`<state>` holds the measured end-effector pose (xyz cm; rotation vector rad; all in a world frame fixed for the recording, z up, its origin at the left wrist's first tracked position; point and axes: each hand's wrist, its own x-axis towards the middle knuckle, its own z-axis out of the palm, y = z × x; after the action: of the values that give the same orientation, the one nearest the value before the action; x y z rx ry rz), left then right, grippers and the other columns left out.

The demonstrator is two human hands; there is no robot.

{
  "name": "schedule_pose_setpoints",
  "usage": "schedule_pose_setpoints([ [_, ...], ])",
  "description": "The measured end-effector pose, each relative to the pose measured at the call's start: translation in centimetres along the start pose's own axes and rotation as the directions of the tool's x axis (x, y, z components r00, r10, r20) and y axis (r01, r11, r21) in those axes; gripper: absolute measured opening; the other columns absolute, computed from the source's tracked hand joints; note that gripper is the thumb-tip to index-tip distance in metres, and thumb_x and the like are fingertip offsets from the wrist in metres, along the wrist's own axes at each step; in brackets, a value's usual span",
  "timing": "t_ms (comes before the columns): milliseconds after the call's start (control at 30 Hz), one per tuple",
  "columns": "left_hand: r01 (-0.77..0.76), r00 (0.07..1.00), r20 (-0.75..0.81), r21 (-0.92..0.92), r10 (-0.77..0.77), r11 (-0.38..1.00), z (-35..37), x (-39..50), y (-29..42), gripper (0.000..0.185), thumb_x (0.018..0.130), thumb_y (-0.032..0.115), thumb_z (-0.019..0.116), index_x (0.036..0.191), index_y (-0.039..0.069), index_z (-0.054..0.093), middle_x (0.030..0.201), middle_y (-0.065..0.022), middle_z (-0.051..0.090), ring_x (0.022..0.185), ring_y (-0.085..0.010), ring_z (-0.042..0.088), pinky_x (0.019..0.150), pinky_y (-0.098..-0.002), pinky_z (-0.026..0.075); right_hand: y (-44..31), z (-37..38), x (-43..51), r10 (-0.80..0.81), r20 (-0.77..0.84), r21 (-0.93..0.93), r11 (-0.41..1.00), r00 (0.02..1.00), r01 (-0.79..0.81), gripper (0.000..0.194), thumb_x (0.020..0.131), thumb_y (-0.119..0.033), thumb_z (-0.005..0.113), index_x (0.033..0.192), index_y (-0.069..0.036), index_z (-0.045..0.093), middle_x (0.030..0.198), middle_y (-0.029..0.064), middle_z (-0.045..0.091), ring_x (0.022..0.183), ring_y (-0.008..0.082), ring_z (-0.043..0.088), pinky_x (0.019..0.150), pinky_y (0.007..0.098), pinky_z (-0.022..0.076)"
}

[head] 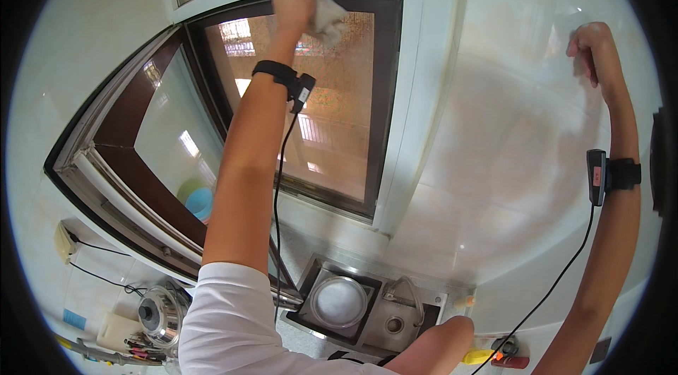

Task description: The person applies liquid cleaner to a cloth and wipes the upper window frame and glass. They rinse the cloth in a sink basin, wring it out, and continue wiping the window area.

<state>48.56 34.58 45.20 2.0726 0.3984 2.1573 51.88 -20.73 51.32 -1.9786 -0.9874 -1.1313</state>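
My left hand [293, 4] is raised to the top of the window frame, its fingers closed around a pale cloth [329, 17]. The cloth hangs to the right of the hand, over the upper part of the screened window opening [339, 105]. At the far right, my right hand [592, 49] rests against the tiled wall [508, 126] with bent fingers and holds nothing that I can see. A black strap with a small cabled device sits on each forearm.
An open window sash [143, 105] swings out at the left. Below lie a double steel sink [365, 343] with a round metal basin [339, 302] and a faucet [402, 298]. A lidded steel pot [159, 317], a cutting board [117, 331] and a wall socket with cords [64, 243] are at lower left.
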Motion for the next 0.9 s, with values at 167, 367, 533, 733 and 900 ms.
schedule_pose_setpoints([
  [167, -0.299, 0.942, 0.128, -0.102, 0.31, 0.949, 0.1, 0.3, -0.5, 0.019, 0.093, 0.019, 0.06, 0.086, 0.001, 0.061, 0.088, -0.0225, 0.065, 0.087, -0.0439, 0.064, 0.076, -0.0532, 0.051, -1.2, -0.2, -0.2, 0.017, 0.051, 0.048, 0.999, 0.999, -0.02, 0.035, 0.079, -0.029, 0.045, 0.062, 0.0, 0.056, 0.043, 0.0025, 0.037, 0.031, 0.012, 0.031, 0.032, 0.0295, 0.0249],
  [367, -0.096, 0.987, 0.128, -0.011, 0.097, 0.995, -0.1, 0.4, -0.9, 0.019, 0.094, 0.019, 0.06, 0.092, 0.001, 0.06, 0.089, -0.0234, 0.066, 0.087, -0.0454, 0.064, 0.078, -0.0524, 0.051, -1.3, -0.1, -0.3, 0.045, 0.079, 0.049, 0.998, 0.996, -0.049, 0.034, 0.08, -0.028, 0.046, 0.062, -0.001, 0.055, 0.043, 0.0025, 0.037, 0.031, 0.0124, 0.031, 0.032, 0.0297, 0.0249],
  [533, -0.086, 0.993, 0.079, 0.012, 0.085, 0.996, -0.1, 0.5, -1.5, 0.019, 0.092, 0.019, 0.061, 0.091, 0.001, 0.063, 0.091, -0.0237, 0.068, 0.088, -0.0458, 0.065, 0.077, -0.053, 0.052, -1.5, -0.1, -0.2, -0.001, 0.034, 0.074, 0.997, 0.999, -0.001, 0.033, 0.081, -0.028, 0.045, 0.064, -0.001, 0.056, 0.044, 0.0027, 0.038, 0.032, 0.0123, 0.032, 0.032, 0.0296, 0.0249],
  [733, -0.12, 0.971, 0.209, 0.02, 0.113, 0.993, -0.2, 0.6, -1.1, 0.021, 0.094, 0.023, 0.06, 0.093, 0.003, 0.065, 0.09, -0.0228, 0.069, 0.087, -0.044, 0.067, 0.078, -0.0508, 0.053, -1.6, -0.8, 0.4, 0.247, 0.201, 0.118, 0.954, 0.948, -0.274, 0.035, 0.081, -0.029, 0.045, 0.064, -0.001, 0.055, 0.043, 0.003, 0.038, 0.032, 0.0121, 0.031, 0.033, 0.0299, 0.0249],
  [900, -0.236, 0.951, 0.204, -0.011, 0.233, 0.972, -0.5, 0.2, -0.9, 0.02, 0.094, 0.018, 0.059, 0.088, 0.0, 0.061, 0.087, -0.0247, 0.067, 0.086, -0.0458, 0.065, 0.076, -0.0551, 0.052, -1.6, -0.9, 0.6, 0.267, 0.206, 0.112, 0.949, 0.941, -0.293, 0.036, 0.08, -0.03, 0.045, 0.064, 0.0, 0.056, 0.044, 0.0028, 0.038, 0.032, 0.0124, 0.031, 0.033, 0.0308, 0.025],
])
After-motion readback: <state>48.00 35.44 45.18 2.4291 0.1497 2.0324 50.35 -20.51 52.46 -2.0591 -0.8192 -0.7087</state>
